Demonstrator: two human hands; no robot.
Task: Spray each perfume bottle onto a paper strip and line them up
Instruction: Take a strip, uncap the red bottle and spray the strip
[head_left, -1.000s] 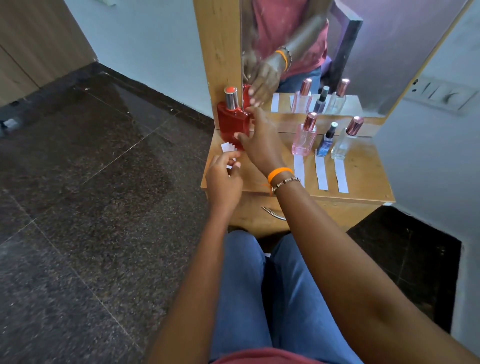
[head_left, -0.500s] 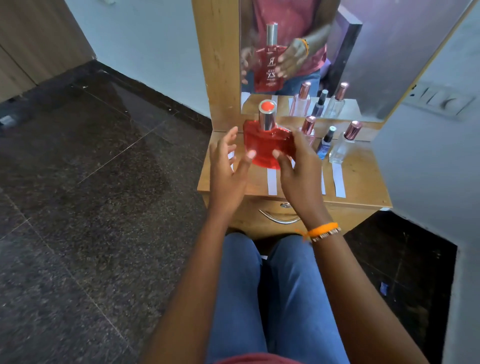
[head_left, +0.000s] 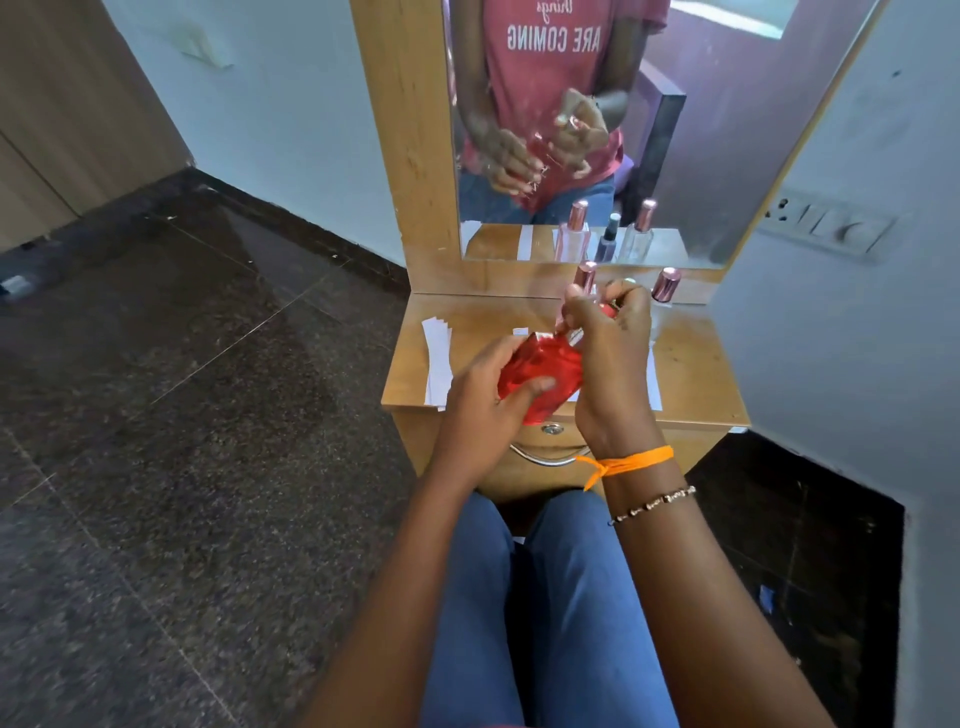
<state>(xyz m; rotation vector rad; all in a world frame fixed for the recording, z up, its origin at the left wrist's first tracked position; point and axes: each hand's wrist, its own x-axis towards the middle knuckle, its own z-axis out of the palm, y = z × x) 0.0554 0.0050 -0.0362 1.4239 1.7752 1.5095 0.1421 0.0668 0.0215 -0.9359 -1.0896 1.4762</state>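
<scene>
My left hand (head_left: 485, 400) grips the body of a red perfume bottle (head_left: 540, 375), tilted above the front of the small wooden dresser top (head_left: 691, 358). At the bottle's top my right hand (head_left: 610, 358) curls around its cap. Behind my right hand stand a pink bottle with a rose cap (head_left: 586, 278) and a clear bottle with a rose cap (head_left: 666, 285); a third bottle between them is hidden. A stack of white paper strips (head_left: 437, 358) lies at the dresser's left edge. More strips (head_left: 653, 376) lie in front of the bottles, partly hidden.
A mirror (head_left: 597, 130) rises behind the dresser and reflects the bottles and my hands. A drawer with a metal handle (head_left: 543, 457) sits below the top. A wall switch plate (head_left: 826, 228) is at the right. Dark stone floor (head_left: 182, 415) spreads to the left.
The red bottle has come down and closer to me and tilted over. My left hand went from open beside it to gripping its body, and my right hand moved up to its cap.
</scene>
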